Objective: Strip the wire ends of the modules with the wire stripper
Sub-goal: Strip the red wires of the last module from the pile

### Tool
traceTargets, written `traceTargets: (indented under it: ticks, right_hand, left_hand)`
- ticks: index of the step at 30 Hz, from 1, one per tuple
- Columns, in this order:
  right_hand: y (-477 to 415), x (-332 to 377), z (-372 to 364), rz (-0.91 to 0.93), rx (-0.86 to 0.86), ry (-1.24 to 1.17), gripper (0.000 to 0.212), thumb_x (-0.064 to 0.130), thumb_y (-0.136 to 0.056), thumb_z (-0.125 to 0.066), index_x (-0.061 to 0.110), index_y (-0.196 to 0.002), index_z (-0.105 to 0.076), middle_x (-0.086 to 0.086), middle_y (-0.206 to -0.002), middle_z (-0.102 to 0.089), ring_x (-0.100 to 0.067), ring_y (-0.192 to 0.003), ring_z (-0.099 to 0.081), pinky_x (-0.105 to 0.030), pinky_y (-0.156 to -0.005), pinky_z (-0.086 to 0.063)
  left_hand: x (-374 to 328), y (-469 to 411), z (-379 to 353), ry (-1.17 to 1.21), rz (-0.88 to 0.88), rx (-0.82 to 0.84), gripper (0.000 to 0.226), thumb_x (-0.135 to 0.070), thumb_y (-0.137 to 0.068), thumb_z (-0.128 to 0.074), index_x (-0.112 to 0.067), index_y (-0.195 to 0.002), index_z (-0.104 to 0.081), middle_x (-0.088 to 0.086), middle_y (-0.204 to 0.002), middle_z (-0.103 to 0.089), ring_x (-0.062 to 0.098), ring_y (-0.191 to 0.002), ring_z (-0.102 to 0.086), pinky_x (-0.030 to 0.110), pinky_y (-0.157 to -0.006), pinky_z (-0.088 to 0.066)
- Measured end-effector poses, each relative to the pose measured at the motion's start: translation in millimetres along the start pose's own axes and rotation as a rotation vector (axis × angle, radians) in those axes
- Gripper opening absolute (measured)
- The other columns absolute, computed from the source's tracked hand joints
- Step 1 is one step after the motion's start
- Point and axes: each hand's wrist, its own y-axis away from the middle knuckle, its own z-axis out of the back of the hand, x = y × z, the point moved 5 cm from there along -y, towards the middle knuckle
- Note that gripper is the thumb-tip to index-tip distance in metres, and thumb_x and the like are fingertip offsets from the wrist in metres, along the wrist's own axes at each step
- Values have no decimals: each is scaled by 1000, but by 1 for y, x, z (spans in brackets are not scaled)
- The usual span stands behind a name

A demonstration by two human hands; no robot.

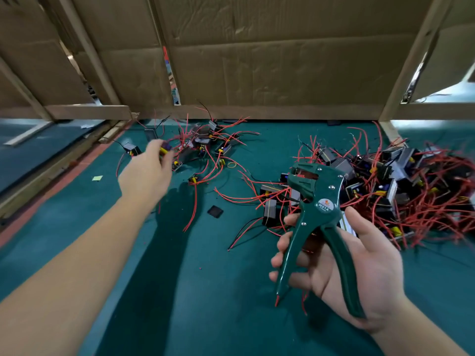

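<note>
On a green desk (205,291), the right hand (359,268) grips a green wire stripper (316,201) by its spread handles. The left hand (147,170), blurred and stretched far out, seems to pinch a module (165,148) at a small pile (203,145). A much bigger tangled pile (401,186) at the right suggests most of the stripping remains.

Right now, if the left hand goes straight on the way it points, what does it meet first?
Probably the smaller pile of modules: the left hand, blurred, points at its near edge. Depth is unclear, so it may pass above.
</note>
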Motion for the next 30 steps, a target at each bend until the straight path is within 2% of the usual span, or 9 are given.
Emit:
traceTargets:
  ticks: [4,7,12,15,18,22,24,27,30]
  right_hand:
    - [-1,-1,1,-8,14,2,75,50,-58,-80,-4,-108,-63,-29,-89,-58,-44,-77,-62,-58,-74,-52]
    - [0,-2,0,-30,21,13,76,50,-56,-81,-3,-107,-63,-30,-90,-58,-45,-78,-61,-59,-75,-51]
    - [0,-2,0,-38,13,3,76,49,-57,-81,-4,-108,-63,-32,-90,-58,-46,-79,-60,-59,-75,-50]
    - [1,-2,0,-39,20,-12,76,48,-58,-80,-4,-109,-62,-33,-90,-57,-48,-79,-60,-60,-75,-50]
    - [1,-1,-2,-45,32,-11,75,49,-59,-80,-4,-109,-62,-33,-91,-57,-48,-80,-60,-61,-76,-49]
    - [2,0,-4,-54,87,-28,71,49,-66,-75,-4,-111,-61,-31,-91,-58,-46,-82,-59,-58,-74,-48]
    - [2,0,-5,-65,111,-61,70,48,-70,-73,-4,-114,-59,-32,-93,-57,-46,-83,-59,-57,-75,-48]
    - [2,-1,-7,-70,137,-58,74,48,-69,-74,-7,-117,-58,-31,-94,-58,-46,-83,-59,-57,-76,-48]
    - [-1,-1,-1,-29,51,-35,85,35,-50,-86,-8,-118,-58,-33,-94,-59,-47,-81,-61,-58,-73,-50]
  left_hand:
    - [4,-10,-8,-227,70,137,48,-33,-94,-48,-28,-140,-36,20,-130,-51,43,-116,-46,47,-92,-37]
    - [-10,-4,-10,-147,39,161,73,-13,-80,-58,-25,-146,-27,15,-141,-35,39,-125,-33,50,-102,-28]
    - [-77,35,-23,59,-608,213,53,2,-77,-51,-16,-126,-58,6,-129,-56,32,-116,-50,47,-94,-42]
    - [-105,61,-31,21,-770,203,55,-3,-79,-54,-16,-133,-54,1,-136,-54,26,-120,-51,40,-94,-41]
    - [-125,78,-41,22,-770,349,44,-20,-90,-49,-19,-134,-50,0,-133,-56,22,-124,-47,36,-98,-34]
    - [-151,95,-32,-16,-816,337,29,-28,-86,-36,-18,-97,-61,6,-85,-67,31,-89,-58,39,-77,-40]
    - [-154,103,-31,214,-759,391,26,-26,-87,-43,-20,-103,-63,7,-79,-68,33,-83,-60,40,-75,-45]
    - [-139,101,-34,504,-429,494,62,-25,-89,-63,-25,-145,-36,0,-117,-67,22,-111,-58,34,-95,-44]
    - [-120,98,-22,606,-224,237,63,-17,-88,-63,-17,-145,-34,-1,-136,-50,15,-125,-45,36,-107,-34]
